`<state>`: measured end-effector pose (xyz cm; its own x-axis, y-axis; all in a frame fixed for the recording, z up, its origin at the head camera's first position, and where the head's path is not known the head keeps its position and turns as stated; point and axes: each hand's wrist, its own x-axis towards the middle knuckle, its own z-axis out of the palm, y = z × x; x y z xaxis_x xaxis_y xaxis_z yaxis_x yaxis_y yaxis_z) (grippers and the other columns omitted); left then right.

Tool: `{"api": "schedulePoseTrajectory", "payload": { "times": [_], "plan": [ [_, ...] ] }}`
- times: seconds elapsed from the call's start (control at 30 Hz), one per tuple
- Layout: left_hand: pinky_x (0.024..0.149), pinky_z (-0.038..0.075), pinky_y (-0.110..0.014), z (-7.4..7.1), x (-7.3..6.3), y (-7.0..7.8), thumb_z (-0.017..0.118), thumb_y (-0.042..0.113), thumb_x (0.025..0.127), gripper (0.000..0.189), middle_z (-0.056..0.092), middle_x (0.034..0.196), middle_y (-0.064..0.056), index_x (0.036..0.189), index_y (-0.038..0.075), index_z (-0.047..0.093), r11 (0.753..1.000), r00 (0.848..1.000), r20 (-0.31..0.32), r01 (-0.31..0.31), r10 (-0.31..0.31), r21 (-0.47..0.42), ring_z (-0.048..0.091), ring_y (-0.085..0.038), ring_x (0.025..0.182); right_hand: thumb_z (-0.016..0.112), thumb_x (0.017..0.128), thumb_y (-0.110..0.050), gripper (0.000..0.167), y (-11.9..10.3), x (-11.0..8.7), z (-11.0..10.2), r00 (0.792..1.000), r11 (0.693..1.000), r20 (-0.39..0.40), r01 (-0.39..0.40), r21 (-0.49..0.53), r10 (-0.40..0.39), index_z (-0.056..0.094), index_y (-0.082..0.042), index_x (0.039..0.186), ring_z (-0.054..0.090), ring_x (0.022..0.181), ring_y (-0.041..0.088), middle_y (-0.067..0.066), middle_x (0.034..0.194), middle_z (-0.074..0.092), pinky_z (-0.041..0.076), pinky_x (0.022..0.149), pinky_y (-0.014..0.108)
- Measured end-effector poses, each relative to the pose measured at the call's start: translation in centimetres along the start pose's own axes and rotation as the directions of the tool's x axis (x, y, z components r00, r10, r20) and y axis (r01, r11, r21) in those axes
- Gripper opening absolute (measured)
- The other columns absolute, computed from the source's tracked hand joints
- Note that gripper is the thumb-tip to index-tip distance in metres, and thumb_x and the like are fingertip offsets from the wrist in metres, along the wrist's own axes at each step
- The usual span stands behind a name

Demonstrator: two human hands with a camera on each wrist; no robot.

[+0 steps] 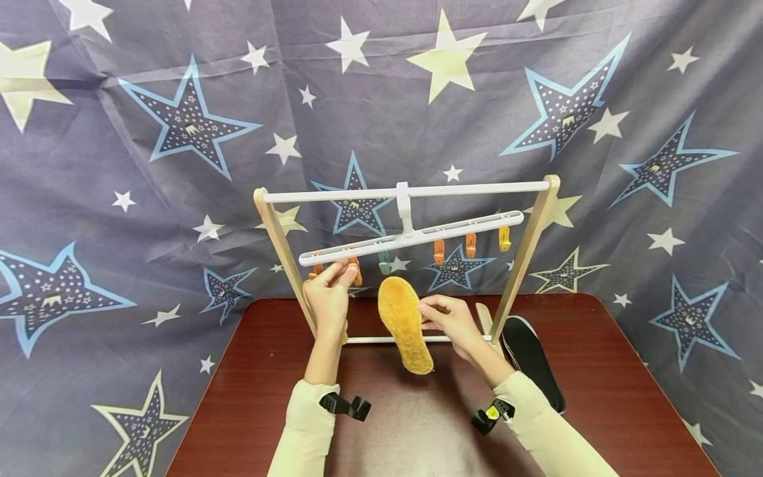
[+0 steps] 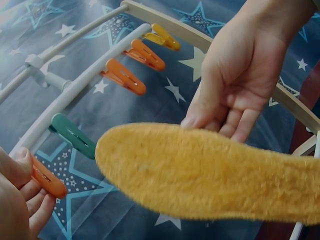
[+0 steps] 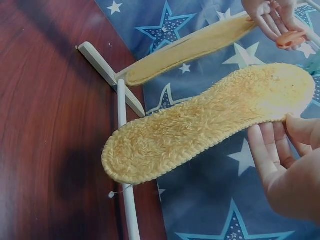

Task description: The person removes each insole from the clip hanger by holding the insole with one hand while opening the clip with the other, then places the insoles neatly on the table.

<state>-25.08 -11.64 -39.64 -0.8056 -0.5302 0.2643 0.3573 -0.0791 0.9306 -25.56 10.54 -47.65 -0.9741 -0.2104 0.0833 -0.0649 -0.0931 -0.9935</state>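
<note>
My left hand is raised at the low left end of a white clip hanger. Its thumb and fingers pinch an orange clothespin that hangs there. A fuzzy yellow insole hangs in the air before the rack, tilted, its wide end up. My right hand pinches the insole's right edge near the wide end, thumb on one side and fingers on the other. Beside the held clothespin hangs a green clothespin, close to the insole's wide end in the left wrist view.
The hanger hooks over the top bar of a wooden-sided rack on a dark red table. Two orange clothespins and a yellow clothespin hang at its higher right end. A black sole-shaped item lies right of the rack.
</note>
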Motion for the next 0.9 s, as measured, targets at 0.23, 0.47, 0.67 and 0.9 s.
{"api": "schedulePoseTrajectory", "payload": {
  "times": [0.23,0.47,0.67,0.9],
  "plan": [
    [0.073,0.058,-0.012,-0.2,0.0,-0.1,0.075,-0.013,0.083,0.026,0.073,0.102,-0.031,0.108,-0.017,0.071,1.000,0.999,0.035,-0.024,0.024,-0.006,0.069,0.003,0.074,0.066,0.098,-0.006,0.028,-1.0,-0.8,-1.9,1.000,0.999,-0.026,0.012,-0.032,-0.012,0.064,0.016,0.116,0.070,0.079,0.011,-0.004,0.085,0.072,0.064,0.081,0.044],
    [0.074,0.058,-0.013,-0.4,0.0,-0.3,0.073,-0.016,0.082,0.029,0.072,0.105,-0.034,0.111,-0.021,0.067,0.997,0.996,0.077,-0.038,0.044,-0.074,0.069,0.002,0.075,0.063,0.099,-0.003,0.022,-2.1,-1.5,-4.4,0.998,0.999,-0.042,0.038,-0.018,-0.039,0.065,0.015,0.113,0.070,0.079,0.011,-0.005,0.085,0.072,0.065,0.078,0.039],
    [0.073,0.057,-0.011,-0.6,0.0,-0.5,0.071,-0.017,0.084,0.029,0.072,0.103,-0.034,0.112,-0.021,0.067,0.997,0.992,0.108,-0.063,0.069,-0.052,0.068,0.004,0.075,0.062,0.099,-0.001,0.011,-2.9,-2.1,-6.6,0.995,0.996,-0.046,0.088,0.022,-0.087,0.071,0.001,0.104,0.069,0.079,0.011,-0.004,0.086,0.072,0.064,0.075,0.031],
    [0.073,0.055,-0.008,-0.8,0.0,-0.7,0.072,-0.013,0.085,0.028,0.068,0.106,-0.040,0.113,-0.018,0.068,0.997,0.989,0.125,-0.076,0.075,0.000,0.067,0.007,0.074,0.061,0.101,-0.004,0.016,-3.7,-2.9,-8.8,0.992,0.994,-0.063,0.107,0.028,-0.106,0.074,-0.013,0.098,0.072,0.077,0.010,-0.006,0.087,0.073,0.064,0.075,0.029]
  ]
}}
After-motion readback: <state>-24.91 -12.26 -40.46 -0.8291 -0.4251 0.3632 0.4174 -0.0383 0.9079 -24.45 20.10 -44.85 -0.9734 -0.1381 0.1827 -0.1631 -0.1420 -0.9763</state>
